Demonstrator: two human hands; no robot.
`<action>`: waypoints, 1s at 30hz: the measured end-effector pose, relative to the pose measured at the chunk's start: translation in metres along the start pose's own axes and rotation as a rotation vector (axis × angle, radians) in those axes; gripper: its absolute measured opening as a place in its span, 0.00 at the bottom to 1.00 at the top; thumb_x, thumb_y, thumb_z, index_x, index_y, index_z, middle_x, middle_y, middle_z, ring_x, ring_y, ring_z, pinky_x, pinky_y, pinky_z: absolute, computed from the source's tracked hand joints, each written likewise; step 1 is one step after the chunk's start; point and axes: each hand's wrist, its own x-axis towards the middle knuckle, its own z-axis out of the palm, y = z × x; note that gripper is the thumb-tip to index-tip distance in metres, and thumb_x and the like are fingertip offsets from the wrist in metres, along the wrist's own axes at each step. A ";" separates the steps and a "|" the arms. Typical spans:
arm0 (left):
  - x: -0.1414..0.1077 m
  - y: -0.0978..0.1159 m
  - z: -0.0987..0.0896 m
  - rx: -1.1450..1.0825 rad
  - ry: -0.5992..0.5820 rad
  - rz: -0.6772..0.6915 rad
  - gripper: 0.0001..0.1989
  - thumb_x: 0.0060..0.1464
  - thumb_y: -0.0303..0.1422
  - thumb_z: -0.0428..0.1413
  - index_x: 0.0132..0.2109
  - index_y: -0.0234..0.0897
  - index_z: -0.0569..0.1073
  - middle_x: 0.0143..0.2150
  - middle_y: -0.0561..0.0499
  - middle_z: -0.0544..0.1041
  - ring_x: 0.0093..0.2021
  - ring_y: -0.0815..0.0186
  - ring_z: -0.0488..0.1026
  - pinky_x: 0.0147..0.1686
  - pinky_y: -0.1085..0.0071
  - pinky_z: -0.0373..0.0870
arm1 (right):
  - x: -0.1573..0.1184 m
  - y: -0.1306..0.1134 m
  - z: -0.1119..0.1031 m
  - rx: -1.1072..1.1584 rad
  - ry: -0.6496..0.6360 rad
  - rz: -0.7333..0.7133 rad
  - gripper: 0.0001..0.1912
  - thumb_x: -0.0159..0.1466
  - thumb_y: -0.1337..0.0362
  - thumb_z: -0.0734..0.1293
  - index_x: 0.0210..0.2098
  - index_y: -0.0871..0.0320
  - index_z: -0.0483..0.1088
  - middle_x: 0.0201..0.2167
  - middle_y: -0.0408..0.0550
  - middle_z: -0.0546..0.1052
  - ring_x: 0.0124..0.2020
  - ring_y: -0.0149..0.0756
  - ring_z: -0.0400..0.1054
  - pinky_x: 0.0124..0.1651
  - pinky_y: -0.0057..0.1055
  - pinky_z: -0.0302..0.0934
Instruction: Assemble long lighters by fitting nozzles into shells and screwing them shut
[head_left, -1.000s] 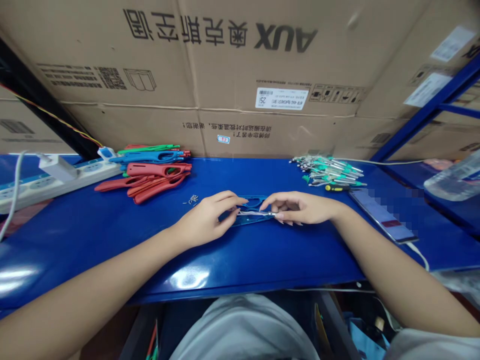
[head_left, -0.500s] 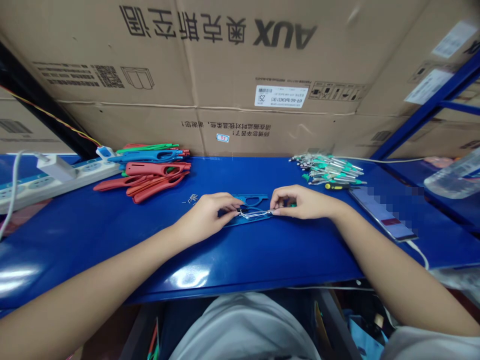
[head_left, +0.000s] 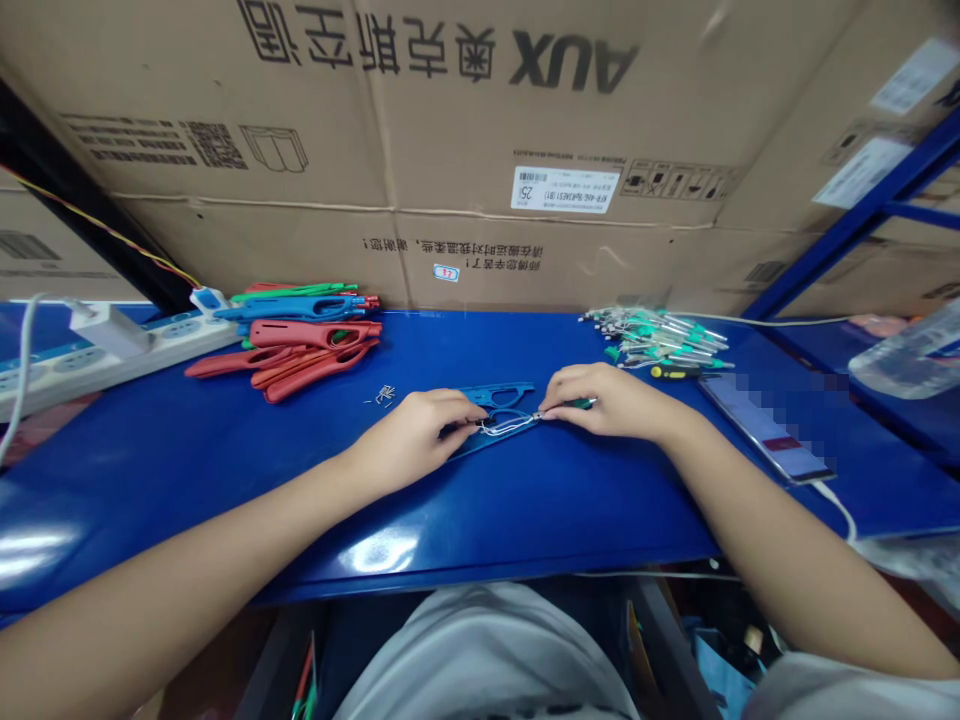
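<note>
The left hand [head_left: 416, 440] pinches a small black part [head_left: 489, 421] between thumb and fingers, just above a blue lighter-shell half [head_left: 480, 446] lying on the blue counter [head_left: 570, 520]. White wires [head_left: 504, 430] run from there to a small metal end piece [head_left: 538, 415], pinched by the thumb and fingers of the right hand [head_left: 607, 402]; a green piece [head_left: 583, 403] shows beneath that hand. A second blue shell half [head_left: 499, 394] lies just beyond the first. Small screws [head_left: 385, 393] lie near the left hand, with a pile of red, blue and green shells [head_left: 315, 335] farther back. Beyond the right hand are heaped metal-and-teal rods [head_left: 667, 340], a yellow-and-black screwdriver [head_left: 671, 372] and a phone [head_left: 765, 428].
</note>
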 end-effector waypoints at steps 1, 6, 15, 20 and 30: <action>0.000 0.000 0.000 -0.001 0.000 -0.005 0.10 0.62 0.25 0.56 0.48 0.35 0.79 0.42 0.47 0.81 0.40 0.65 0.78 0.42 0.70 0.74 | 0.000 0.001 0.000 -0.018 0.012 -0.007 0.11 0.69 0.61 0.66 0.39 0.56 0.80 0.39 0.50 0.81 0.41 0.39 0.74 0.46 0.35 0.66; -0.001 0.001 0.000 -0.035 -0.001 -0.033 0.09 0.61 0.24 0.57 0.47 0.36 0.79 0.40 0.49 0.81 0.37 0.67 0.77 0.40 0.72 0.73 | 0.000 0.004 0.004 -0.099 0.003 -0.034 0.10 0.69 0.63 0.66 0.39 0.57 0.81 0.38 0.50 0.81 0.42 0.40 0.73 0.46 0.36 0.65; 0.000 0.005 0.000 -0.014 -0.004 -0.089 0.09 0.61 0.25 0.57 0.45 0.37 0.80 0.38 0.49 0.82 0.36 0.66 0.78 0.37 0.72 0.73 | 0.002 -0.003 0.003 -0.051 -0.057 0.007 0.12 0.69 0.61 0.65 0.38 0.57 0.81 0.38 0.51 0.81 0.40 0.39 0.73 0.46 0.36 0.65; 0.000 0.008 0.000 -0.025 0.004 -0.136 0.08 0.59 0.25 0.58 0.44 0.37 0.81 0.37 0.51 0.82 0.33 0.67 0.78 0.35 0.72 0.73 | 0.003 -0.008 0.002 -0.024 -0.095 0.038 0.13 0.70 0.63 0.63 0.39 0.59 0.80 0.38 0.52 0.80 0.37 0.37 0.74 0.44 0.34 0.65; 0.000 0.011 0.001 -0.039 0.039 -0.187 0.08 0.57 0.24 0.60 0.42 0.38 0.82 0.38 0.52 0.84 0.33 0.66 0.80 0.38 0.72 0.76 | 0.002 -0.019 0.003 -0.236 -0.157 0.081 0.14 0.71 0.66 0.61 0.38 0.61 0.79 0.40 0.53 0.79 0.37 0.38 0.73 0.39 0.31 0.61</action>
